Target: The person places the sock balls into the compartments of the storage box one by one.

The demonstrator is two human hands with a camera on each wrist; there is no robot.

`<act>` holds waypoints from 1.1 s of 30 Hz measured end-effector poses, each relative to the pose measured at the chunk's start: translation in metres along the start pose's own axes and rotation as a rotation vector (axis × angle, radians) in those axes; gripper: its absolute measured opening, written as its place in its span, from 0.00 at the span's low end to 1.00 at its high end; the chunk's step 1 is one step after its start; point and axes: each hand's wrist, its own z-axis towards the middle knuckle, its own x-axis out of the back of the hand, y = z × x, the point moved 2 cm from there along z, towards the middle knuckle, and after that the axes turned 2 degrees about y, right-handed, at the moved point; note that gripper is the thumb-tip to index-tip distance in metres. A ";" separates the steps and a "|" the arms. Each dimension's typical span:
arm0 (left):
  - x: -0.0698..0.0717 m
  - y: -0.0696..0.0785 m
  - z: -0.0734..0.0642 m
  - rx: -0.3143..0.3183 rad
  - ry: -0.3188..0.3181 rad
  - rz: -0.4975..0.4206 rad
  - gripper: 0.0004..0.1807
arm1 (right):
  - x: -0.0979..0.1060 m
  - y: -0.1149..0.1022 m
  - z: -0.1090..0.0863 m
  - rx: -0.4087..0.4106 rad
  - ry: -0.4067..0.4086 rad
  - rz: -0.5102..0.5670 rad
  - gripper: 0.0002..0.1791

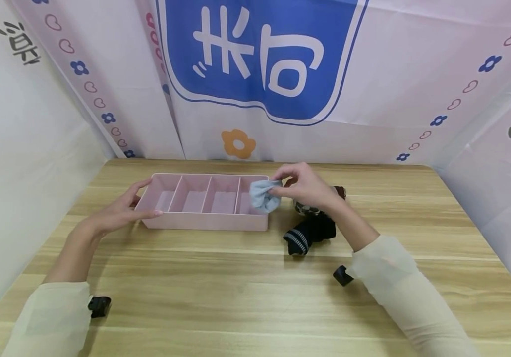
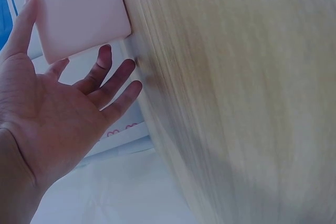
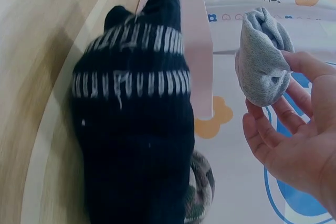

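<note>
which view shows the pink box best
The head view: the pink box shows all four compartments. Left wrist view shows only its outside, cropped; right wrist view, a strip partly hidden by the black bundle.

We log smooth matt plastic on box (image 1: 206,221), knit cloth on pale bundle (image 1: 262,196) and black bundle (image 1: 315,230), smooth wood-grain tabletop (image 1: 219,292), creased cloth backdrop (image 1: 371,109).

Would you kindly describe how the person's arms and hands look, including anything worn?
The pale cream cloth sleeves stop short of the wrists, with a small black blocky device beside each. The left hand and right hand wear no gloves.
</note>
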 end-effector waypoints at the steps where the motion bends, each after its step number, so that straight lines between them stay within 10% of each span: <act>1: 0.000 0.000 0.000 0.003 0.001 0.003 0.55 | -0.002 -0.001 0.001 0.004 -0.001 -0.002 0.08; 33: 0.000 0.000 -0.001 -0.015 -0.007 0.006 0.55 | -0.044 -0.017 0.026 0.101 -0.054 0.010 0.08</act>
